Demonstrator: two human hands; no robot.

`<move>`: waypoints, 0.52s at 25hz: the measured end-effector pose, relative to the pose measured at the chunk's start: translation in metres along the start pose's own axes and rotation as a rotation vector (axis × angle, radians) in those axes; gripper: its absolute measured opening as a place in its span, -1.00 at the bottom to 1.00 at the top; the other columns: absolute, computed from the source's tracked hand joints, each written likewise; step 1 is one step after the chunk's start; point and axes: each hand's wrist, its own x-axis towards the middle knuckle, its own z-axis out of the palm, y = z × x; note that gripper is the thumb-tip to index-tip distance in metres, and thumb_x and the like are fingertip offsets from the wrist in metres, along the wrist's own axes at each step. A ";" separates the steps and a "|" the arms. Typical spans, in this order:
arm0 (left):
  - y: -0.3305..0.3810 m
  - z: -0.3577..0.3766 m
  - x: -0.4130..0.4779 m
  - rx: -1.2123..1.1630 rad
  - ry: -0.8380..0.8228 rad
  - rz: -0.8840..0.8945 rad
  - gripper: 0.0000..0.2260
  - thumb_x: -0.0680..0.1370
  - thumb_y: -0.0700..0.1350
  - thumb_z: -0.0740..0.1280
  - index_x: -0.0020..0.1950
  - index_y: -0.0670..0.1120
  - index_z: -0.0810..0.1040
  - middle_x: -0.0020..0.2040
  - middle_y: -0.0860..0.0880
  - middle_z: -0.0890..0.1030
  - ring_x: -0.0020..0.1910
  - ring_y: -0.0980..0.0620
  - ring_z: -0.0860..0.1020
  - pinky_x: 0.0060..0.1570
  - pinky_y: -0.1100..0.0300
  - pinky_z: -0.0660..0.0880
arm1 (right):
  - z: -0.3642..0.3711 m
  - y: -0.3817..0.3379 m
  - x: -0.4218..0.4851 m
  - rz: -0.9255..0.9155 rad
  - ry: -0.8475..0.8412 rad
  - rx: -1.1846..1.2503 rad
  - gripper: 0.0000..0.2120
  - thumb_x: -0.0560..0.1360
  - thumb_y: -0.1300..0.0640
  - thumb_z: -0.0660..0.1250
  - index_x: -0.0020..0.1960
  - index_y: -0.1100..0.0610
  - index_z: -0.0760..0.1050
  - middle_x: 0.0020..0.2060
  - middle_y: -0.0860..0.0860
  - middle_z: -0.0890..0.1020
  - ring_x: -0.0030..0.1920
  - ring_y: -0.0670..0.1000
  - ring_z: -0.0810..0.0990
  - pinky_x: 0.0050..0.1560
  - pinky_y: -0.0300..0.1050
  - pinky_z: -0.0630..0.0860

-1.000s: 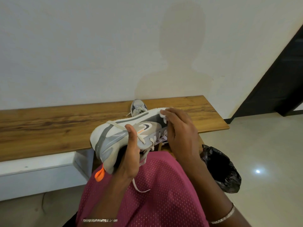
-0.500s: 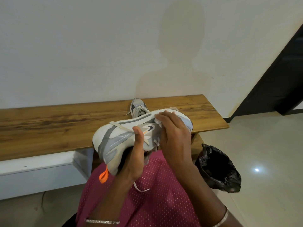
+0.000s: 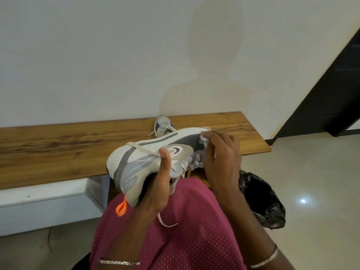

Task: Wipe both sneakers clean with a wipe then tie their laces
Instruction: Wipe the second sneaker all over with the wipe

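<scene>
The left hand [image 3: 157, 191] grips a white-and-grey sneaker [image 3: 140, 162] from below, fingers tucked into its opening and the thumb pressed flat against the side just beside the swoosh mark. The shoe is held on its side above the lap, sole toward the wall, heel at the left and toe at the right (its orange fabric heel loop [image 3: 121, 208] hangs down at the low end). The right hand [image 3: 222, 162] covers the toe end, its fingers curled round a small crumpled white wipe [image 3: 204, 135] and pressing it against the dark grey panel near the sole edge. A loose off-white lace [image 3: 165, 221] dangles from the shoe below the left hand and lies on the pink mesh garment [image 3: 185, 234] covering the lap; another strand crosses the sole near the heel.

Behind the held shoe, a second grey sneaker [image 3: 163, 124] stands on the long brown wooden table [image 3: 58, 149], toe pointing at the wall, laces undone, and partly hidden. A crumpled black plastic bag [image 3: 263, 201] sits on the pale tiled floor [image 3: 311, 191] to the right of the right forearm. Thin silver bangles circle both wrists.
</scene>
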 end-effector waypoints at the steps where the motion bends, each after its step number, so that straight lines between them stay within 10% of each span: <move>1: -0.001 0.003 -0.002 0.007 -0.019 -0.002 -0.18 0.22 0.69 0.13 0.14 0.15 0.67 0.07 0.05 0.71 0.08 0.02 0.65 0.03 0.29 0.56 | 0.002 -0.013 -0.004 -0.052 -0.009 0.027 -0.76 0.53 0.26 0.26 0.11 0.17 0.64 0.04 0.06 0.68 0.05 0.08 0.54 -0.02 -0.22 0.39; 6: 0.000 0.003 -0.004 0.008 0.037 -0.048 -0.20 0.32 0.62 0.12 0.23 0.09 0.65 0.15 -0.16 0.69 0.24 -0.20 0.58 0.17 -0.12 0.56 | 0.005 -0.027 -0.009 -0.240 -0.122 0.050 -0.65 0.52 0.14 0.14 0.10 0.21 0.64 0.05 0.08 0.69 0.08 0.10 0.57 0.01 -0.07 0.54; 13: -0.004 -0.002 0.001 0.096 0.060 -0.051 0.12 0.18 0.73 0.05 0.48 -0.01 0.47 0.41 -0.27 0.50 0.44 -0.34 0.38 0.45 -0.37 0.21 | -0.004 0.017 0.006 -0.007 -0.058 -0.085 -0.77 0.48 0.41 0.34 0.08 0.23 0.64 -0.02 0.12 0.70 0.00 0.17 0.57 -0.08 -0.17 0.36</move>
